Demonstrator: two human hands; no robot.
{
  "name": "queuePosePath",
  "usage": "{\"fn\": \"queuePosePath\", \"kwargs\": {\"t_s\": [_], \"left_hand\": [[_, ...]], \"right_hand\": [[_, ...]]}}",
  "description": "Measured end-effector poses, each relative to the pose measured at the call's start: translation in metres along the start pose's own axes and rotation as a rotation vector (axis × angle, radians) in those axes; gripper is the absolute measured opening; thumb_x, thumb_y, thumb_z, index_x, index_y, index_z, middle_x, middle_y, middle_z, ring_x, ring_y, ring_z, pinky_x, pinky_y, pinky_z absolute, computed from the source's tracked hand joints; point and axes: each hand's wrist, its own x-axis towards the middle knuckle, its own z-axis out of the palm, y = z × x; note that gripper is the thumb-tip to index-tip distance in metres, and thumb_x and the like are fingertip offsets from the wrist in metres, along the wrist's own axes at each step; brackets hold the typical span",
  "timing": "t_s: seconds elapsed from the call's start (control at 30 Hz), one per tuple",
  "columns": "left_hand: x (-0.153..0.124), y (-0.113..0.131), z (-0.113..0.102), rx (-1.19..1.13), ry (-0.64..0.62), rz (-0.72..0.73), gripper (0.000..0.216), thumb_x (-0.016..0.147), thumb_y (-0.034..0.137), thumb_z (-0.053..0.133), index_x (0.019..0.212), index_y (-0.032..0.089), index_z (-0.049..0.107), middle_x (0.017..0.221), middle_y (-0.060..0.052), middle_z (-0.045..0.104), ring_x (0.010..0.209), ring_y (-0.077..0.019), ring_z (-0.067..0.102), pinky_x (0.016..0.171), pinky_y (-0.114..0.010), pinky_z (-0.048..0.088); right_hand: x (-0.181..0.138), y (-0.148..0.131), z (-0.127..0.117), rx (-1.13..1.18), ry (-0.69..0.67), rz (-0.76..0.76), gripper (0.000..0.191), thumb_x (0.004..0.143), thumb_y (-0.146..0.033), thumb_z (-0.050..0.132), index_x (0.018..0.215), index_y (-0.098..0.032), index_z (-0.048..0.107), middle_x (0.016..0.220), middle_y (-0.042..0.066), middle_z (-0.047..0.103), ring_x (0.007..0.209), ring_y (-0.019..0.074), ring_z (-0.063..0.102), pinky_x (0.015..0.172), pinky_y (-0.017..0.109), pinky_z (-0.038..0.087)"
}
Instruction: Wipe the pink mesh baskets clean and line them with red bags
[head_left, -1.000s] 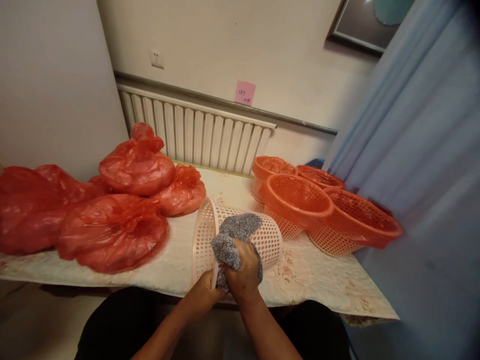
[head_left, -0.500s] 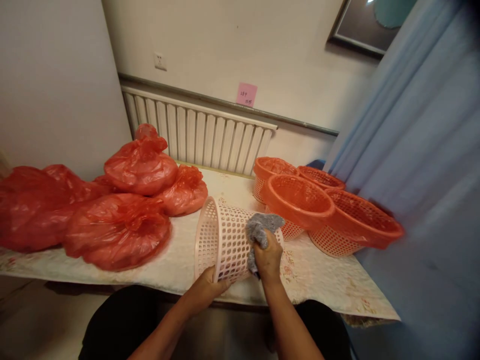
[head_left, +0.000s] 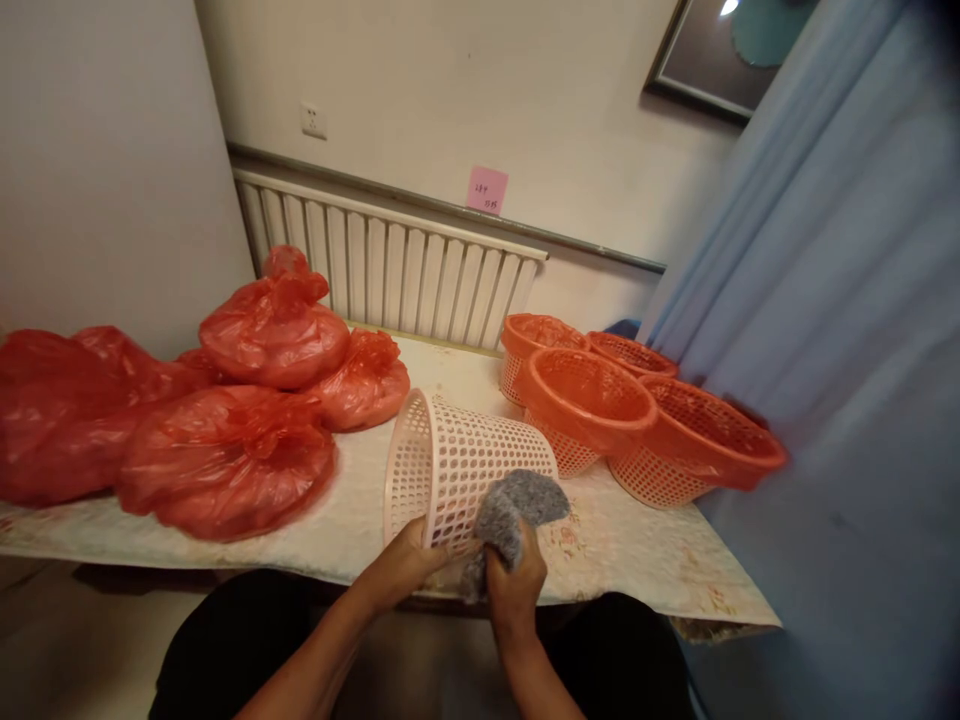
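Note:
A pale pink perforated basket (head_left: 469, 465) lies on its side near the table's front edge, its mouth facing left. My left hand (head_left: 409, 563) grips its lower rim. My right hand (head_left: 516, 583) clutches a grey speckled cloth (head_left: 512, 507), pressed against the basket's lower side near its base.
Several orange baskets (head_left: 600, 405) stand overlapping at the right of the table (head_left: 637, 555). Red plastic bags (head_left: 225, 460), full and tied, fill the left side. A white radiator (head_left: 390, 270) runs along the wall behind. A blue curtain (head_left: 847, 350) hangs at the right.
My right hand has moved the grey cloth from the basket's near rim over to its right side, then down to the lower side by the base. My left hand has kept its grip.

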Motion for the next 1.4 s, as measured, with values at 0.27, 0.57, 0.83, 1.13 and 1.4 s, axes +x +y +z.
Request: {"fn": "queuePosePath", "kwargs": {"t_s": [0.27,0.57,0.83,1.13,1.4], "left_hand": [[-0.003,-0.021,-0.007,0.164,0.049,0.025,0.035,0.07,0.018,0.058,0.102,0.013,0.071,0.095,-0.005,0.074,0.097,-0.0263,0.063,0.096,-0.038,0.047],[-0.022,-0.042,-0.012,0.297,-0.018,0.038,0.034,0.077,0.015,0.051,0.105,0.017,0.071,0.106,-0.005,0.072,0.111,-0.0266,0.058,0.106,-0.038,0.037],[-0.015,-0.025,-0.008,0.167,0.027,-0.025,0.033,0.071,0.02,0.063,0.103,0.013,0.065,0.09,-0.004,0.071,0.091,-0.0239,0.062,0.087,-0.035,0.049],[-0.004,-0.011,0.004,-0.166,-0.008,0.004,0.047,0.073,0.023,0.067,0.119,0.013,0.06,0.102,-0.007,0.071,0.096,-0.0242,0.064,0.093,-0.04,0.048],[-0.01,0.007,0.003,-0.113,-0.017,-0.002,0.051,0.07,0.019,0.064,0.12,0.015,0.063,0.12,-0.008,0.068,0.114,-0.0277,0.059,0.109,-0.045,0.037]], "right_hand": [[0.024,-0.069,0.009,0.127,-0.171,-0.299,0.024,0.081,-0.025,0.056,0.102,-0.021,0.066,0.091,0.007,0.067,0.088,0.0239,0.061,0.078,0.038,0.049],[0.081,-0.097,0.02,0.082,-0.333,-0.168,0.036,0.072,-0.01,0.051,0.103,-0.02,0.067,0.094,0.005,0.067,0.092,0.0221,0.06,0.084,0.033,0.046],[0.066,-0.093,0.017,0.021,-0.3,-0.21,0.03,0.073,-0.012,0.053,0.098,-0.019,0.066,0.088,0.006,0.066,0.086,0.0226,0.058,0.078,0.033,0.045],[0.072,-0.075,0.013,-0.006,-0.304,-0.199,0.032,0.073,-0.012,0.052,0.1,-0.02,0.065,0.09,0.005,0.067,0.088,0.0213,0.058,0.079,0.031,0.044],[0.113,0.016,-0.01,-0.185,-0.047,0.154,0.017,0.074,-0.027,0.05,0.08,-0.02,0.064,0.074,0.003,0.066,0.068,0.0198,0.055,0.065,0.028,0.038]]}}
